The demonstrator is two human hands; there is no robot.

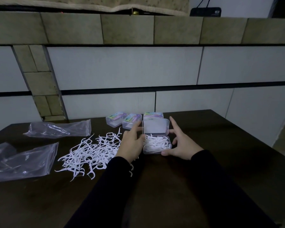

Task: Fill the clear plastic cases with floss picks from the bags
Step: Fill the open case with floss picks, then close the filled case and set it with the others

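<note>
A clear plastic case (157, 146) lies open on the dark table (220, 153), its base heaped with white floss picks and its lid (155, 127) standing upright. My left hand (131, 144) grips the case's left edge, with the index finger reaching up to the lid's left side. My right hand (179, 143) is spread at the case's right side, thumb at the front right corner and index finger raised beside the lid. A loose pile of floss picks (92, 153) lies left of my left hand.
Three closed cases with colourful labels (132, 122) stand behind the open one, near the wall. Two crumpled clear zip bags (59, 129) (21, 162) lie at the table's left. The table's right edge runs diagonally at the far right.
</note>
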